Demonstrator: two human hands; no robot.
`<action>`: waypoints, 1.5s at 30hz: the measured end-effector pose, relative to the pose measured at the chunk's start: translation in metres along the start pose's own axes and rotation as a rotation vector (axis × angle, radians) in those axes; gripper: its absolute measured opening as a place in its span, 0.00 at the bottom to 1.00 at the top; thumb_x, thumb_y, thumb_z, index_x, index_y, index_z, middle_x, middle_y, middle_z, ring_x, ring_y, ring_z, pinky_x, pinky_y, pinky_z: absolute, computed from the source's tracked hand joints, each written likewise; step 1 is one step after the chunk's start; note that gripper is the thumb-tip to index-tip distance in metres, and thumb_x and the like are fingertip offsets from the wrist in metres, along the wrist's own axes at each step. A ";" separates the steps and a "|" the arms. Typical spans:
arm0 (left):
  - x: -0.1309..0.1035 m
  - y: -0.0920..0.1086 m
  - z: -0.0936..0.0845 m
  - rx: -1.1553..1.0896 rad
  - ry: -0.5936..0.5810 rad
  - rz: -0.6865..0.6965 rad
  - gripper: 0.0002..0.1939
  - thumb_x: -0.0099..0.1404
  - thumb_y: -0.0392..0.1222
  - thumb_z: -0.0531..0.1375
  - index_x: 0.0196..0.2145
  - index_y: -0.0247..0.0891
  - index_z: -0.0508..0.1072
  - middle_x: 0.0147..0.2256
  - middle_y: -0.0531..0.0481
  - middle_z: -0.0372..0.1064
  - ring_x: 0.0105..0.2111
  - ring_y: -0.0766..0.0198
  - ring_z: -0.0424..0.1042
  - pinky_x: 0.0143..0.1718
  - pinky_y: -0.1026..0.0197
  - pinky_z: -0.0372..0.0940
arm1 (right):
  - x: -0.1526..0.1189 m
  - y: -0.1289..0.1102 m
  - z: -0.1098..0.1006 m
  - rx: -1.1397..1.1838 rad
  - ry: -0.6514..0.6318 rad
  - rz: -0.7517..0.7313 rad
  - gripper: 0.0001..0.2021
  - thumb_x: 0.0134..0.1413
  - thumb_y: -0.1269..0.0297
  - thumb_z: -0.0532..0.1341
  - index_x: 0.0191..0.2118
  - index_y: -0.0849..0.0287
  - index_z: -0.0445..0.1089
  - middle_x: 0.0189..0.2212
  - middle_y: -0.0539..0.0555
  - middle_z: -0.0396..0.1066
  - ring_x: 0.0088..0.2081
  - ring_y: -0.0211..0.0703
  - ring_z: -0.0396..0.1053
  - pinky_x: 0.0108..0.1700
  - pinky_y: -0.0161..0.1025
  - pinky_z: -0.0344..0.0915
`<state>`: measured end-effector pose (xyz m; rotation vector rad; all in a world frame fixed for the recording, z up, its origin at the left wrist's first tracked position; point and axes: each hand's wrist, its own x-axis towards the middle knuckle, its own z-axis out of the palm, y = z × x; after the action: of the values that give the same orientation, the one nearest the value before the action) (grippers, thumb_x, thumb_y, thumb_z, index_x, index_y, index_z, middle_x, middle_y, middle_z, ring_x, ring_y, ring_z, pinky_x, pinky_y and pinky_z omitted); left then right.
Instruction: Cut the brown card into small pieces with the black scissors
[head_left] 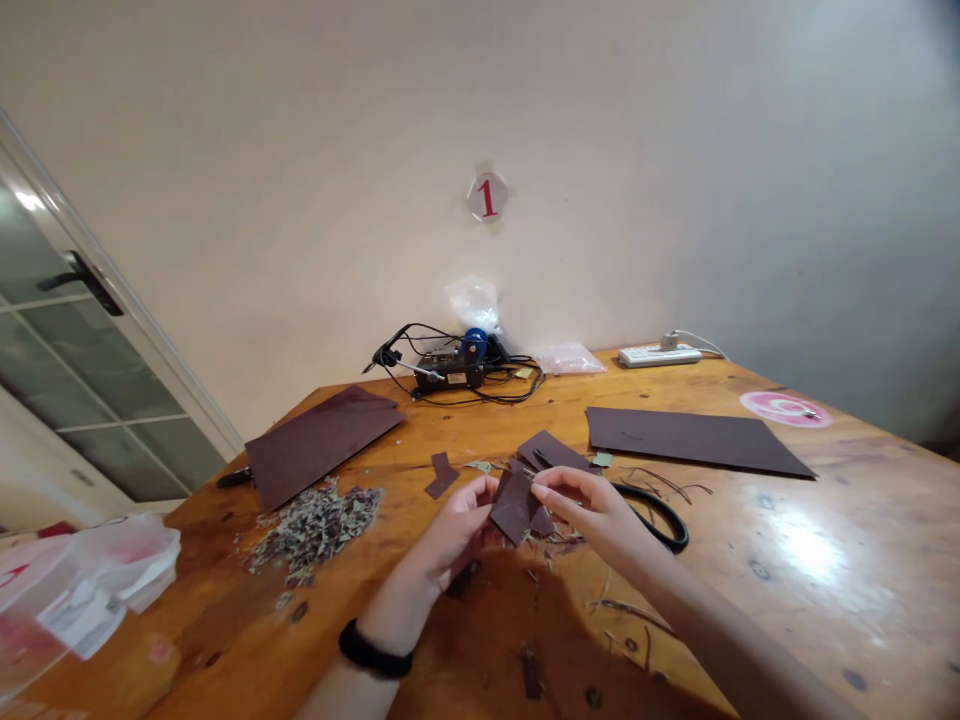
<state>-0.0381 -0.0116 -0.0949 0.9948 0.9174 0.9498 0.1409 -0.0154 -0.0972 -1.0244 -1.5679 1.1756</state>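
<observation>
A small dark maroon piece of sheet material (514, 508) is held just above the table at the middle front. My left hand (466, 520) pinches its left edge between thumb and fingers. At its upper right edge the fingertips of my right hand (571, 500) are pressed together; anything small between them is hidden. Scissors lie behind my right hand, their black handle loop (667, 520) showing beyond the wrist. More cut maroon pieces (551, 450) sit under and behind the held one. One loose offcut (442, 475) lies to the left.
A heap of shredded scraps (319, 530) lies at left, beside a large maroon sheet (326, 440). Another sheet (694, 440) lies at right. Behind are a black device with cables (450, 372) and a power strip (660, 356). Thin trimmings litter the front. Plastic bags (90, 580) are at far left.
</observation>
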 end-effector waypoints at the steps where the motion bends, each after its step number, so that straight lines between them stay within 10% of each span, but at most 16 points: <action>1: 0.000 0.001 -0.001 0.016 0.004 -0.008 0.24 0.40 0.47 0.73 0.30 0.35 0.67 0.27 0.53 0.67 0.25 0.69 0.65 0.29 0.66 0.59 | 0.000 0.000 -0.001 0.001 0.001 -0.006 0.14 0.52 0.52 0.59 0.34 0.58 0.70 0.34 0.54 0.71 0.36 0.43 0.68 0.38 0.37 0.65; 15: -0.006 0.016 -0.019 0.090 -0.190 -0.022 0.25 0.48 0.52 0.69 0.39 0.36 0.69 0.34 0.50 0.67 0.29 0.69 0.66 0.29 0.67 0.59 | 0.001 -0.005 -0.006 -0.075 0.037 -0.020 0.15 0.51 0.50 0.59 0.30 0.57 0.71 0.27 0.52 0.71 0.30 0.42 0.67 0.33 0.36 0.61; 22: 0.016 0.019 -0.072 1.133 0.591 0.121 0.16 0.56 0.47 0.60 0.40 0.34 0.69 0.45 0.38 0.66 0.46 0.49 0.68 0.46 0.53 0.61 | 0.002 -0.007 -0.011 -0.043 0.078 -0.046 0.15 0.50 0.50 0.60 0.29 0.58 0.72 0.26 0.52 0.71 0.28 0.40 0.66 0.30 0.36 0.60; 30: 0.027 0.004 -0.105 1.271 0.662 0.084 0.12 0.49 0.47 0.64 0.28 0.37 0.70 0.35 0.42 0.67 0.43 0.47 0.69 0.47 0.53 0.61 | 0.002 -0.003 -0.010 -0.045 0.082 -0.040 0.15 0.51 0.50 0.59 0.30 0.57 0.71 0.25 0.52 0.69 0.26 0.39 0.64 0.26 0.35 0.59; 38: 0.029 0.011 -0.094 1.114 0.601 0.193 0.10 0.47 0.35 0.63 0.26 0.40 0.63 0.32 0.50 0.65 0.39 0.55 0.69 0.43 0.56 0.63 | 0.000 -0.011 -0.011 -0.089 0.093 -0.023 0.16 0.50 0.49 0.58 0.30 0.58 0.71 0.29 0.54 0.73 0.31 0.42 0.68 0.33 0.37 0.63; 45: 0.016 0.017 -0.050 0.747 0.422 0.154 0.11 0.53 0.42 0.61 0.34 0.38 0.65 0.28 0.53 0.68 0.26 0.64 0.70 0.26 0.64 0.63 | -0.001 -0.011 -0.010 -0.098 0.116 -0.039 0.16 0.50 0.49 0.58 0.31 0.58 0.72 0.29 0.55 0.73 0.32 0.44 0.69 0.36 0.38 0.65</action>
<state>-0.0836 0.0199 -0.0958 1.5381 1.6365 0.9804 0.1495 -0.0162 -0.0848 -1.1016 -1.5590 1.0036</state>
